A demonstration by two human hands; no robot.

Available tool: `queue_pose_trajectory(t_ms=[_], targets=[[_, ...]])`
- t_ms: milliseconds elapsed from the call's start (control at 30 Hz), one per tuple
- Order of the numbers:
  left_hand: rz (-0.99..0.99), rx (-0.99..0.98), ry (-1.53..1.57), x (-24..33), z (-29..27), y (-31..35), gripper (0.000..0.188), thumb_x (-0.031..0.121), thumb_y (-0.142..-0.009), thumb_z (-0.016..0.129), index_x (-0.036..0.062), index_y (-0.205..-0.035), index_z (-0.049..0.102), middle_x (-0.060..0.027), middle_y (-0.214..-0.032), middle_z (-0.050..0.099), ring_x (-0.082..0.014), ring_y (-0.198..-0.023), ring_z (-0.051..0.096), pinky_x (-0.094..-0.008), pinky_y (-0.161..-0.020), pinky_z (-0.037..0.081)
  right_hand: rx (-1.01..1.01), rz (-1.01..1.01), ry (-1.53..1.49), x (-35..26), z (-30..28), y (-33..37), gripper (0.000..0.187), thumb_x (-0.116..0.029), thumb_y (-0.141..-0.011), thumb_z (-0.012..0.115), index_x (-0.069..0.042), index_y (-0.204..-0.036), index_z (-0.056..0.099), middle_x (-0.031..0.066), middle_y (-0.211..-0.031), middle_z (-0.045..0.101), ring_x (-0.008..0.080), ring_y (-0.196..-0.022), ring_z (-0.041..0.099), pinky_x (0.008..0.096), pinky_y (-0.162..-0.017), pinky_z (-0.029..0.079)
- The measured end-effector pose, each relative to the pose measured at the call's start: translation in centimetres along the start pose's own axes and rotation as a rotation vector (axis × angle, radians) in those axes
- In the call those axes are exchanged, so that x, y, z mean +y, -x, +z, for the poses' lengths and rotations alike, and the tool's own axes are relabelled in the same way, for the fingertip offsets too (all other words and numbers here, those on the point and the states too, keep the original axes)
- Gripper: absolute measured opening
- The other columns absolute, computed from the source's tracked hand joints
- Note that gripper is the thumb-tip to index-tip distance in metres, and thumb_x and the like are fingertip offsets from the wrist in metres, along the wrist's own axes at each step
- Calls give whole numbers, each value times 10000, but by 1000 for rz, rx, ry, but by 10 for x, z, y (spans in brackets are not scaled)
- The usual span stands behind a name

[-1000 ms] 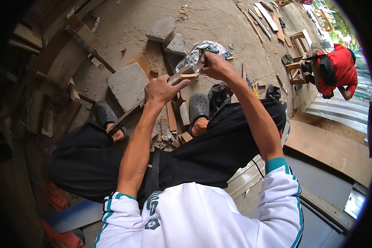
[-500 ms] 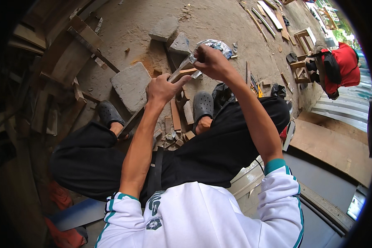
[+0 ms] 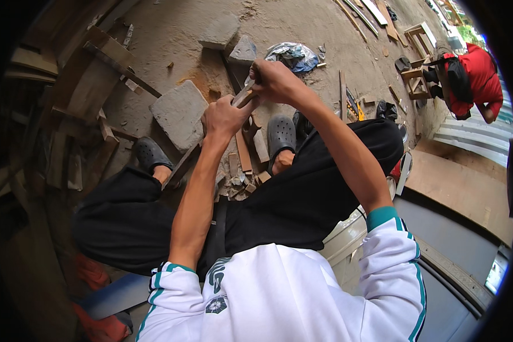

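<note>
Both of my hands meet over a wooden strip (image 3: 243, 94) in front of my knees. My left hand (image 3: 223, 118) is closed around it, and its thumb lies along the piece. At the strip's far end, my right hand (image 3: 276, 83) is closed with curled fingers; what lies inside them is hidden. A long board (image 3: 182, 166) slants from below my left hand toward my left foot. Under my hands, on the ground between my feet, are a reddish-brown wood strip (image 3: 243, 153) and several small wood offcuts (image 3: 249, 187).
A large grey stone block (image 3: 179, 115) sits left of my hands, with smaller blocks (image 3: 219, 31) beyond. A crumpled plastic bag (image 3: 293, 56) lies past my right hand. Wooden frames (image 3: 111, 48) stand at left. A person in red (image 3: 476, 80) bends over at far right, beside a small wooden stool (image 3: 416, 84).
My right hand has moved a little left and nearer to my left hand, leaving the plastic bag more visible. My left hand has stayed nearly in place. The person in red has shifted slightly.
</note>
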State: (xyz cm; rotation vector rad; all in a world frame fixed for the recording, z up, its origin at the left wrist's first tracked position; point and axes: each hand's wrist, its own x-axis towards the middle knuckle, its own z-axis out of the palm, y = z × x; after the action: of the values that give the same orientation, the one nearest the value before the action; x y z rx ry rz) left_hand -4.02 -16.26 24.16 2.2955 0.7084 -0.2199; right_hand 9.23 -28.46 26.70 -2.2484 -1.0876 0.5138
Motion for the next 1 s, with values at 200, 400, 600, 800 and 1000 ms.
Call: queue_pose_trajectory(t_ms=[200,400,600,800,1000], targets=[[-54,4,-39,-10,6,-4,807,842,-695,560,67,-848,724,-171,-749,690,-356,-791,695,-450,-718,521,-54,134,87,22,-1,-5,258,-117,-739,698,-1,-918,553,188,-805,613,337,-764,608,400,-688,485],[-22,1,-60,-14,5,-7,824,874,-701,516,80,-790,716,-111,-678,669,-311,-727,684,-423,-683,505,-49,203,134,43,-13,-8,272,-162,-739,698,14,-905,572,218,-866,645,362,-845,634,416,-732,489],[-28,0,58,-17,-16,-12,841,871,-678,551,52,-781,712,-148,-710,684,-332,-723,691,-435,-673,521,157,334,279,63,-47,0,256,-169,-794,676,20,-960,631,234,-888,667,385,-858,647,420,-775,515],[58,-11,219,-1,-27,-3,806,850,-701,568,51,-715,679,-41,-602,595,-164,-605,599,-340,-572,463,248,178,-135,21,-63,7,192,-135,-909,630,-21,-1063,628,95,-880,668,159,-787,617,310,-690,500],[136,-66,370,19,-43,8,792,827,-696,607,39,-724,688,-30,-601,605,-144,-580,605,-313,-542,468,281,114,-436,-7,-68,23,180,-153,-926,639,-42,-1068,647,76,-936,694,150,-834,642,297,-720,509]])
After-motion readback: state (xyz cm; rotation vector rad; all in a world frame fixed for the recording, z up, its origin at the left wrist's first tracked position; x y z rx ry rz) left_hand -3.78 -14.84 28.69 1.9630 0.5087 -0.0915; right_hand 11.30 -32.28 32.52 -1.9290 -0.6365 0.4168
